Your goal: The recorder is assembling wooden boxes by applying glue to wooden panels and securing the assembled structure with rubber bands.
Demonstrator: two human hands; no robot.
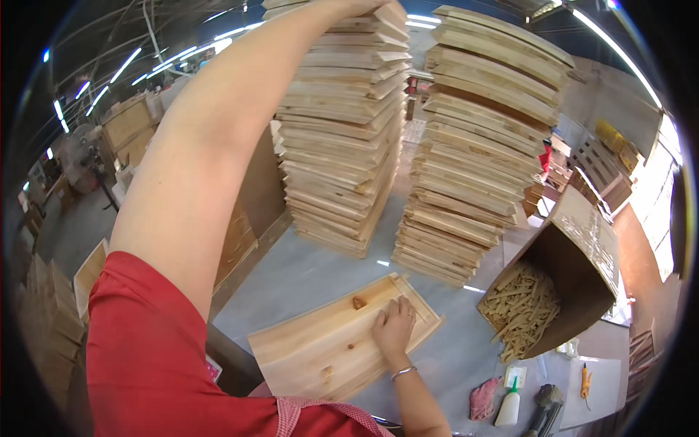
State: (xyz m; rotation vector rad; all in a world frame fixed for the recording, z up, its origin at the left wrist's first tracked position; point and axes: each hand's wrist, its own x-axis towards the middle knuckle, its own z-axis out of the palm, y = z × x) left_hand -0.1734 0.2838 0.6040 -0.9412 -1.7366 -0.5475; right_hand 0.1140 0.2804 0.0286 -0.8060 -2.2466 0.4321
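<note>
A pale wooden panel (306,348) with dark knots lies on the grey table, with a raised strip across its far right end. My right hand (394,329), a bangle at the wrist, rests on the panel beside that strip. Its fingers are bent and a little apart, with nothing visible in them. My left arm stretches up across the view, and my left hand (370,4) is at the top of the left stack of wooden panels (338,146). The upper picture edge cuts that hand off, so its fingers are hidden.
A second tall panel stack (473,160) stands to the right. Beyond it, a tipped cardboard box (586,240) holds many small wooden strips (523,306). At the front right lie a pink cloth (483,399), a glue bottle (510,406), a dark tool (546,409) and an orange-handled tool (585,380).
</note>
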